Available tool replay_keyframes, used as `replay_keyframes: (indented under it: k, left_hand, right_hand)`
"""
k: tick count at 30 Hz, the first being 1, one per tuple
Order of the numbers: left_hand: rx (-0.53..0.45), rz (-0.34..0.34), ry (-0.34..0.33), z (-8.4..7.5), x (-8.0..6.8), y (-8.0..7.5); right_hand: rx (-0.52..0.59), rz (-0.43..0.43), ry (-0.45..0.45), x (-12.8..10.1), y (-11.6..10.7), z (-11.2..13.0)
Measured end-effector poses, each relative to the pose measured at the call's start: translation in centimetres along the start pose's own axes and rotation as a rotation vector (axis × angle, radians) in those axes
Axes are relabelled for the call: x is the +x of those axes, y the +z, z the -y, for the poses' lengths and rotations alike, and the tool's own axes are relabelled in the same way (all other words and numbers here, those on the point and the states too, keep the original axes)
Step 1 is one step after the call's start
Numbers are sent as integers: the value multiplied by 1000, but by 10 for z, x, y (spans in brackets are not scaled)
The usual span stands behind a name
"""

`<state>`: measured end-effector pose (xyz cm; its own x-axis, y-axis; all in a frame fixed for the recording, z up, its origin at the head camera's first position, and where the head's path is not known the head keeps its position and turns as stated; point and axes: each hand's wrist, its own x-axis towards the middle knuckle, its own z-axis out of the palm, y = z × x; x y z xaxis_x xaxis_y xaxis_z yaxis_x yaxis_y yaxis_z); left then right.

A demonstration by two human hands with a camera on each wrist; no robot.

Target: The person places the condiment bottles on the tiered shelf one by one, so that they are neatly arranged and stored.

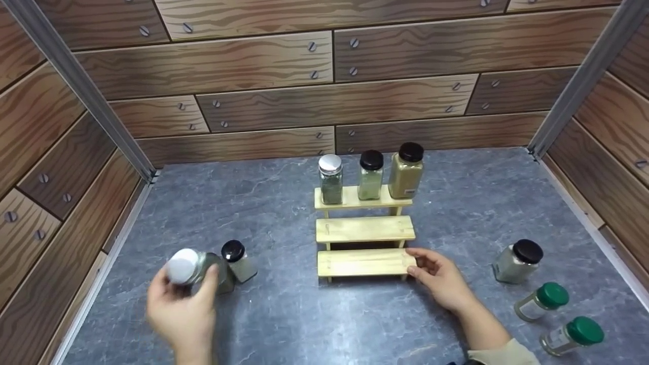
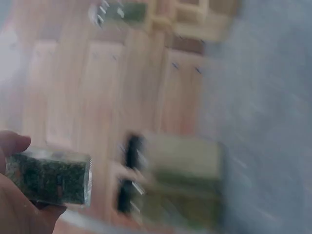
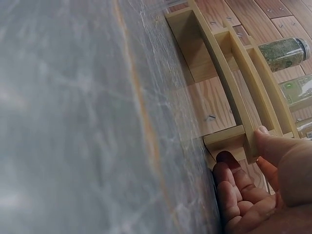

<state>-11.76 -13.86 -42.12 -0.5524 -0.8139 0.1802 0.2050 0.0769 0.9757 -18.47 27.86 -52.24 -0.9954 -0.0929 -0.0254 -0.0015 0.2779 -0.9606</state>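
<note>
My left hand grips a glass spice jar with a silver cap and dark green flakes inside, tilted above the table. Just beyond it stand two black-capped jars, one partly hidden behind the held jar and a smaller jar beside it. A three-step wooden rack is in the middle of the table. At the right end of its lowest step, my right hand pinches the board, thumb on top and fingers curled beneath in the right wrist view. The left wrist view is blurred.
On the rack's top step are a silver-capped jar, a black-capped jar and a larger brown-filled jar. To the right stand a black-capped jar and two green-capped jars. Wood-patterned walls enclose the table.
</note>
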Motion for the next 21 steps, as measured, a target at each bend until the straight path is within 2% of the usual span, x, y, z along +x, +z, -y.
replay_keyframes:
  k: [3, 6, 10, 14, 17, 21]
  left_hand:
    - [-27, 160, 69, -14, -2, 28]
    - [-83, 322, 90, -20, -3, 57]
    - [-133, 519, 91, -20, -7, 90]
    - [-153, 718, 111, -15, -9, 116]
    - [-151, 822, 111, -9, -9, 131]
    - [-144, 892, 114, 0, -10, 143]
  right_hand:
    - [6, -3, 8, -1, 0, -1]
    - [13, 0, 21, -1, 1, -1]
    - [16, 15, 16, -1, 1, -1]
    - [15, 18, -6, -1, 1, 0]
    - [15, 13, -16, -2, -1, 0]
    - [15, 15, -19, -3, -4, 0]
